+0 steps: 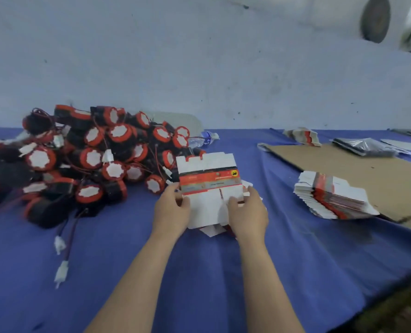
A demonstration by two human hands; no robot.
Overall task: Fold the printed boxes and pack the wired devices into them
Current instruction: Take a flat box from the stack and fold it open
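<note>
A flat printed box blank (209, 181), white with a red and grey printed band, is held upright above the blue table (199, 272). My left hand (172, 210) grips its lower left edge, thumb on the front. My right hand (247, 212) grips its lower right edge. More flat blanks (214, 230) lie under the hands. A big pile of black and red round wired devices (84, 159) with white connectors fills the table's left side, just left of the blank. A stack of flat printed boxes (331, 195) lies to the right.
A brown cardboard sheet (358, 171) lies under the stack at the right. Behind it are a crumpled box (303, 137) and grey plastic bags (365, 146). A plastic water bottle (203, 138) lies behind the device pile. Loose white connectors (60, 270) trail toward the front left. A pale wall stands behind.
</note>
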